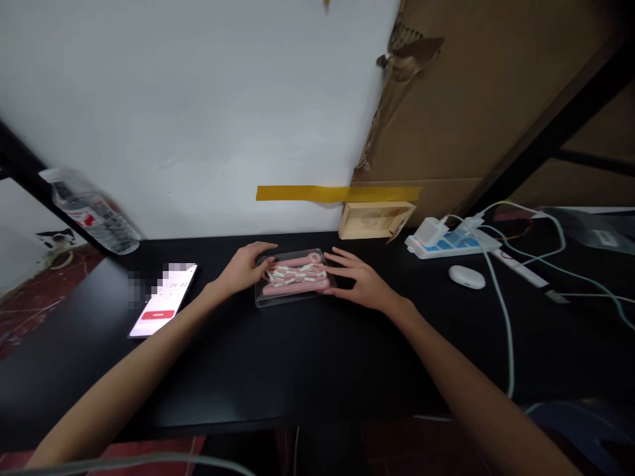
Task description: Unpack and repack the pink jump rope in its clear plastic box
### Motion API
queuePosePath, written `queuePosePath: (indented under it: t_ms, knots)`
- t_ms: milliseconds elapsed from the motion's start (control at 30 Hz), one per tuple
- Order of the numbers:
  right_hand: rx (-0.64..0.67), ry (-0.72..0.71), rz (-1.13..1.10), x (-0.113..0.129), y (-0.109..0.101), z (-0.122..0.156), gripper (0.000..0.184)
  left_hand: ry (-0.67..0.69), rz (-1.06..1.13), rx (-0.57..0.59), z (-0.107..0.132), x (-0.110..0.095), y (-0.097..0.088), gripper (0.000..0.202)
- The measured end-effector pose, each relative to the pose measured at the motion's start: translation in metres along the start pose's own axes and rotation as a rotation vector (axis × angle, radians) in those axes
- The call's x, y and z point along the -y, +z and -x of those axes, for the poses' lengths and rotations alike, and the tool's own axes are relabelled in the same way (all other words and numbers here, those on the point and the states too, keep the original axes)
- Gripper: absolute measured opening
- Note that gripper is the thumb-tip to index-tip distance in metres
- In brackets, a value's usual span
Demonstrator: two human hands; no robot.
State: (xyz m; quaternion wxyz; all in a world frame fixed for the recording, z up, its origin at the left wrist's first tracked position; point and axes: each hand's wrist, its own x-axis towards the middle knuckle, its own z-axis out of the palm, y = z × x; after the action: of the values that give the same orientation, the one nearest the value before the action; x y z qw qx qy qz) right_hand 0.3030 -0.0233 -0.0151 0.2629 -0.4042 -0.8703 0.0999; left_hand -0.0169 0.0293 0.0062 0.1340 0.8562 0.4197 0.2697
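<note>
A clear plastic box [261, 303] lies flat on the black table, in front of me. Inside it is what looks like a beaded jump rope [297, 274], with pink handles and pink and white beads. My left hand [244, 268] rests at the box's left end, thumb on its edge and fingers stretched toward the back corner. At the right end is my right hand [360, 281], its fingers spread, with the fingertips touching or just over the box's edge. Neither hand lifts the box.
A lit phone [161, 311] lies to the left, near a leaning water bottle [96, 215]. Behind the box stand a white board with yellow tape [302, 193] and a shallow wooden box [372, 221]. To the right are a power strip [446, 246], cables and a white earbud case [467, 277].
</note>
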Motion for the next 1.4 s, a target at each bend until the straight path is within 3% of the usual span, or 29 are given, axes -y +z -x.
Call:
queuePosePath:
  t_ms: [133,267,367,533,633,767,833,1000,1133,1267,1400]
  knots:
    - [-0.045,-0.032,-0.031,0.014,0.006,-0.002,0.05,0.101,-0.162,0.161,0.008,-0.02,0.007,0.066]
    - [-0.033,0.015,-0.037,0.017,0.009,-0.003,0.056,0.118,-0.343,0.249,0.017,-0.023,0.023,0.093]
    - [0.029,0.118,-0.025,0.009,0.007,-0.001,0.07,0.144,-0.375,0.238,0.019,-0.019,0.027,0.092]
    - [0.211,0.151,0.04,-0.007,0.003,0.002,0.067,0.142,-0.415,0.233,0.018,-0.017,0.027,0.092]
    - [0.234,0.149,0.064,-0.011,0.004,0.003,0.075,0.14,-0.416,0.23,0.018,-0.015,0.028,0.093]
    - [0.243,0.15,0.1,-0.008,0.01,0.003,0.104,0.149,-0.393,0.214,0.018,-0.015,0.029,0.091]
    - [0.242,0.156,0.115,-0.006,0.011,0.003,0.107,0.154,-0.396,0.209,0.018,-0.016,0.028,0.09]
    - [0.27,0.191,0.115,-0.005,-0.004,0.005,0.098,0.168,-0.392,0.199,0.018,-0.019,0.026,0.088]
    - [0.271,0.234,0.075,-0.012,-0.013,0.009,0.078,0.164,-0.403,0.204,0.017,-0.021,0.026,0.09]
    - [0.199,0.222,0.072,-0.012,0.002,0.007,0.058,0.17,-0.378,0.197,0.017,-0.022,0.025,0.088]
    - [0.009,0.168,0.06,0.0,0.022,-0.003,0.04,0.168,-0.429,0.212,0.017,-0.022,0.025,0.089]
